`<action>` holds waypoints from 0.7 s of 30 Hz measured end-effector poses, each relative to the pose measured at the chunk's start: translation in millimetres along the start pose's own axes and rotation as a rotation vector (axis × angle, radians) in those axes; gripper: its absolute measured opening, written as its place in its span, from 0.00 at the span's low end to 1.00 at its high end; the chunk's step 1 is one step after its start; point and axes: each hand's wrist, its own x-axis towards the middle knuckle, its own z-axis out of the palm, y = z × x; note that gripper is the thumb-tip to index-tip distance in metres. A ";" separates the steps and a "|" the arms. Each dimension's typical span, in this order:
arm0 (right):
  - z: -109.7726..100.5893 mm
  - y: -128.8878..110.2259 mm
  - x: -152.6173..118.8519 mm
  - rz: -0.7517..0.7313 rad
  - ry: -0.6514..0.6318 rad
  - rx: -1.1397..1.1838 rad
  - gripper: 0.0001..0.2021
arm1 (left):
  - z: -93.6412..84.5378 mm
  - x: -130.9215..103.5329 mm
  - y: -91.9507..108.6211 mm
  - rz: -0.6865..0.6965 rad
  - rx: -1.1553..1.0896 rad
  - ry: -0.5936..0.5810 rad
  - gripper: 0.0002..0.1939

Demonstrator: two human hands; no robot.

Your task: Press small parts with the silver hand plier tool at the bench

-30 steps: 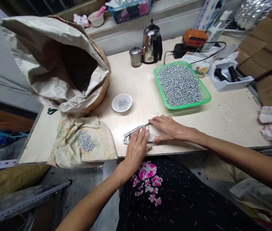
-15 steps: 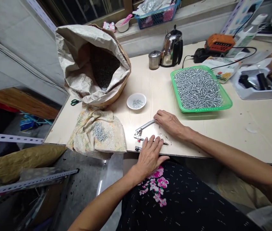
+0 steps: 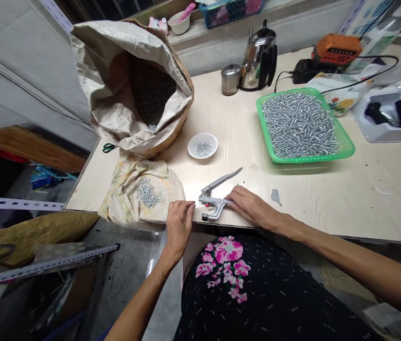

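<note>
Snap-fastener pliers [image 3: 218,204] with grey metal handles, a coil spring and a small red part lie at the table's front edge, jaws to the left. My right hand [image 3: 248,206] is closed round the end of their lower handle; the upper handle stands raised. Left of the jaws is my left hand [image 3: 179,222], its fingers pressed together by the cloth's edge; whatever is in them is too small to make out. A patterned cloth [image 3: 125,196] bears a pile of small silvery metal pieces [image 3: 148,193]. More such pieces lie in a white bowl [image 3: 193,142] behind the pliers.
A large open sack [image 3: 108,99] of dark small parts stands at the back left, scissors [image 3: 108,148] beside it. A green basket [image 3: 299,160] heaped with silvery pieces is at right. Behind are a kettle [image 3: 255,57], a lidded jar [image 3: 230,80] and an orange battery [image 3: 338,49].
My left hand has moved left off the pliers, to the cloth's edge, and its fingers have closed. My right hand has shifted from the upper handle down to the lower one.
</note>
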 end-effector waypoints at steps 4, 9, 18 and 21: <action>-19.5 6.3 -12.2 0.101 0.157 0.081 0.09 | 15.4 7.4 -1.3 0.101 0.002 -0.180 0.08; -25.1 16.1 -35.0 0.192 0.255 0.023 0.08 | 27.7 17.3 1.0 0.300 0.145 -0.268 0.07; -4.4 22.1 -33.7 0.186 0.300 -0.028 0.08 | -19.0 140.6 37.0 0.323 0.255 0.151 0.10; -2.4 20.8 -33.5 0.187 0.286 -0.038 0.09 | -40.8 159.4 28.6 0.291 0.306 0.189 0.12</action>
